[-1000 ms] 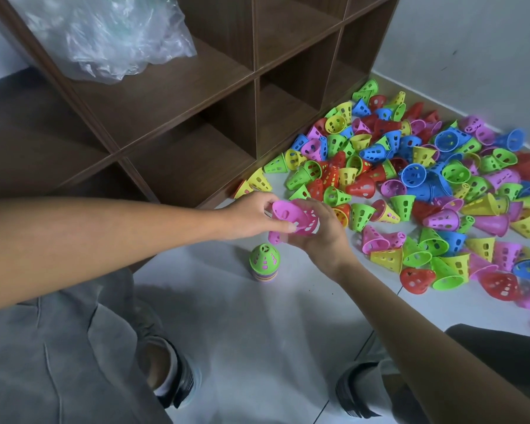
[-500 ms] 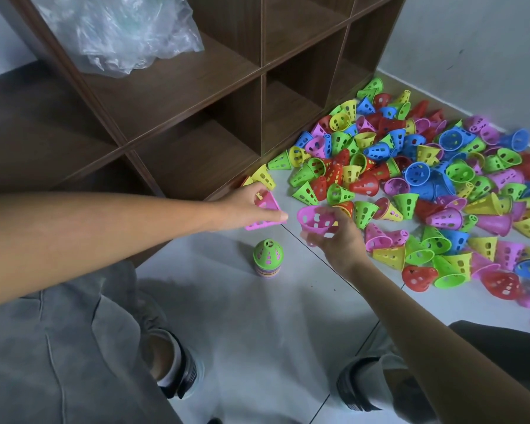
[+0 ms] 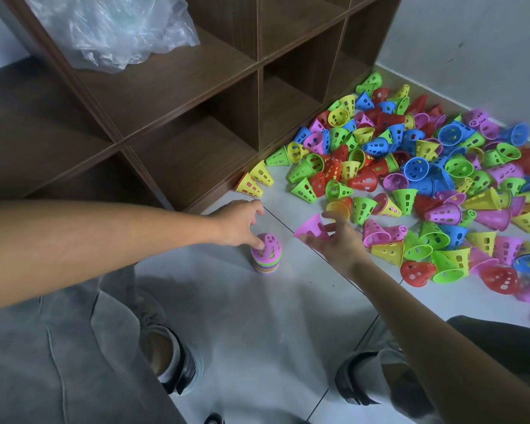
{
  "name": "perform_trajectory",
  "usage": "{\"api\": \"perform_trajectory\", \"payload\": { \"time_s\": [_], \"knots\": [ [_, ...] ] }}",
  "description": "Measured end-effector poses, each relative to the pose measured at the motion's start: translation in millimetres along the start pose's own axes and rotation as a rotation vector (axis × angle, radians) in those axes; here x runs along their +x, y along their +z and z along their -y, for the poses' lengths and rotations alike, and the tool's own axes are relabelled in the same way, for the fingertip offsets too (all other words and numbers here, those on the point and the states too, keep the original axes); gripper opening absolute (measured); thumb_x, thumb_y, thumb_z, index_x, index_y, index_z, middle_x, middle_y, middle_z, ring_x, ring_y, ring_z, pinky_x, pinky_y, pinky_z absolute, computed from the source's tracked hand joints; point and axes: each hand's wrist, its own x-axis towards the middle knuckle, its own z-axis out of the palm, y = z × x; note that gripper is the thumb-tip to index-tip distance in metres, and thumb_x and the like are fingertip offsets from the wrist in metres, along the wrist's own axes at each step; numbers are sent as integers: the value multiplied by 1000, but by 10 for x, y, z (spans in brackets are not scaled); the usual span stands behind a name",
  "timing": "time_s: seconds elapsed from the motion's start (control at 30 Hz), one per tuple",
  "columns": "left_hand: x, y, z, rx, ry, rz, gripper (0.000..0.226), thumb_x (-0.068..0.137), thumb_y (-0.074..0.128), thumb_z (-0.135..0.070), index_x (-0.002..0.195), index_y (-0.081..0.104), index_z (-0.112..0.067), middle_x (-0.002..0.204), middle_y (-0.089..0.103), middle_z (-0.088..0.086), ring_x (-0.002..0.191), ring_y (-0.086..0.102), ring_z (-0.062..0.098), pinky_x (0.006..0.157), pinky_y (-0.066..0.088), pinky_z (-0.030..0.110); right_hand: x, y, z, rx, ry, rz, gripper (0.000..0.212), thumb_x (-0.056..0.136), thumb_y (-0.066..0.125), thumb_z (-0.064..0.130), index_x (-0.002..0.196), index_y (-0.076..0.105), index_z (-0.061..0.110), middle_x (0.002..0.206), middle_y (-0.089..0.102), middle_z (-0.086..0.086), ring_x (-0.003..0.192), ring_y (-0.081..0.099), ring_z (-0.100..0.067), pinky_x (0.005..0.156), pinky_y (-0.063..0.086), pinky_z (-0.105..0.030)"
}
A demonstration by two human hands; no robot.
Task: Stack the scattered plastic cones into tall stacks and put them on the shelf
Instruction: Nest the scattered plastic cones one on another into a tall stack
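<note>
Left hand [image 3: 237, 223] dropped its pink cone onto the floor stack [image 3: 266, 255]; fingertips rest on top, grip released. Right hand [image 3: 334, 240] pinches a second pink cone [image 3: 311, 229], next on. Shelf [image 3: 196, 142] holds no cones.

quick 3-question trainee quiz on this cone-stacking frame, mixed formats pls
1. True or false: the top cone of the stack is green.
2. The right hand holds: A) a pink cone B) a blue cone C) nothing.
3. Fill in: the plastic bag lies on the ____.

Key: 1 false, it is pink, with the left hand touching it; 2 A; 3 shelf.
</note>
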Motion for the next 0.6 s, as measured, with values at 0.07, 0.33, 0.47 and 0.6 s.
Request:
{"api": "perform_trajectory", "payload": {
  "time_s": [0.07,0.33,0.47,0.6],
  "knots": [
    [7,-14,19,-2,6,-3,69,75,88,-36,131,51,-18,119,61,0,101,58,19,83,45,30,27,8,-8,2,15,19,66,79,82,43,132,50,21,116,61,6,93,59,-11,57,42,-16],
    [4,-52,114,29,27,23,40,84,80,-33,117,62,-20,114,67,-3,94,59,13,68,39,20,71,131,42,-177,-176,72,57,69,90,32,118,62,21,106,65,0,95,58,-24,70,44,-27],
    [-35,-87,205,23,3,19,33,85,78,-33,112,63,-21,110,68,-4,91,59,13,64,39,19,114,323,185,-273,-272,147,57,69,87,30,120,64,24,105,65,-4,100,54,-25,77,48,-32],
    [-92,-109,296,13,-24,14,30,85,78,-33,110,64,-22,108,68,-5,88,60,12,61,38,19,147,471,295,-322,-333,172,60,74,84,21,129,61,21,115,64,-3,105,54,-23,83,47,-31]
  ]
}}
